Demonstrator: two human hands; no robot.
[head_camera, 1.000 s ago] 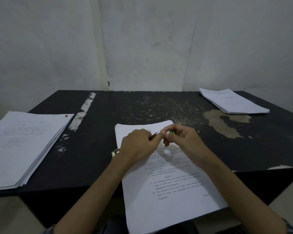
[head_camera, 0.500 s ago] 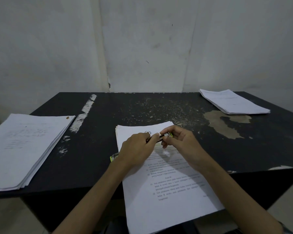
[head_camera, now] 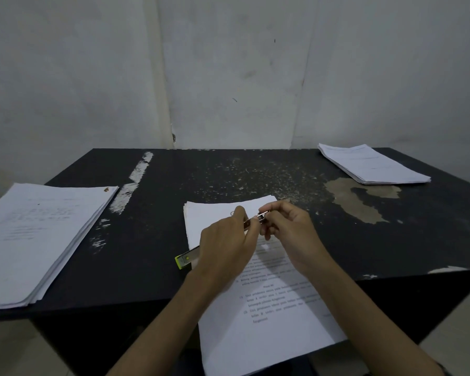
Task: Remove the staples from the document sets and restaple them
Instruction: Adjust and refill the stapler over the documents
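Note:
A white document set (head_camera: 266,316) lies in the middle of the black table (head_camera: 152,240), its near end hanging over the front edge. Above its top part my left hand (head_camera: 225,245) grips a yellow-green stapler (head_camera: 185,259), whose rear end sticks out to the left. My right hand (head_camera: 288,232) pinches the stapler's metal front end between thumb and fingers. The stapler's middle is hidden under my left hand. No staple can be made out in the paper.
A thick pile of papers (head_camera: 30,240) lies at the left edge of the table, partly overhanging it. A smaller pile of papers (head_camera: 372,165) sits at the far right corner. The tabletop is worn, with a pale patch (head_camera: 358,202) at the right.
Both hands have stayed over the top of the document. The right fingers have shifted on the stapler's front end, which now shows more of its metal tip.

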